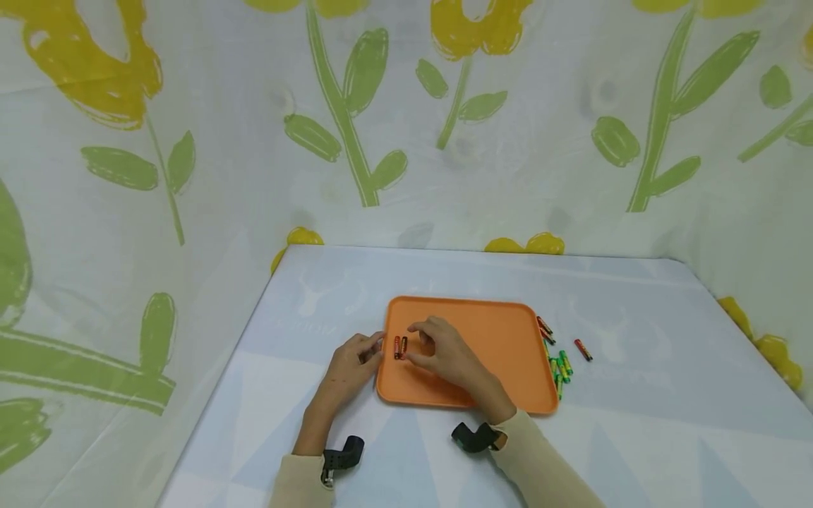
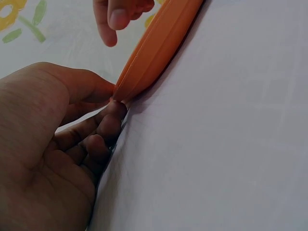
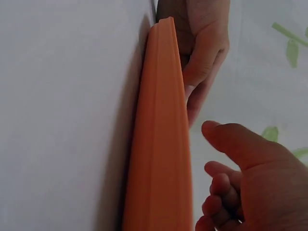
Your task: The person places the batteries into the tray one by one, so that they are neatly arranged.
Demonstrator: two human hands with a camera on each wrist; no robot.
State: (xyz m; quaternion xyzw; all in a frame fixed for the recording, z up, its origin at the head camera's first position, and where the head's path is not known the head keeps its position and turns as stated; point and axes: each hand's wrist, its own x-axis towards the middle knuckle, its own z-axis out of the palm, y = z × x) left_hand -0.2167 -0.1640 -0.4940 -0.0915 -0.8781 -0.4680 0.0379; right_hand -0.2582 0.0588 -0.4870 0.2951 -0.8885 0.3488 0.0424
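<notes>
Flowered sheeting [image 1: 540,141] stands behind a pale table [image 1: 641,437], where two hands work at an orange tray [image 1: 495,353].
Right hand [image 1: 447,351]: thumb and forefinger stand apart beside a pair of red batteries [image 1: 396,347] lying side by side at the tray's nine o'clock; whether the thumb touches one, I cannot tell. Left hand [image 1: 349,367] pinches the tray's edge, also at nine. Those batteries look light, stiff and smooth, apt to roll; a pinch across the middle should suit. Past the tray's three o'clock lie green batteries [image 1: 564,361], more red ones [image 1: 545,329] and, apart, one lone red battery [image 1: 582,350]. The tray's edge partly hides that group, so its count is uncertain; labels are too small to read, and neither wrist view shows any battery.
</notes>
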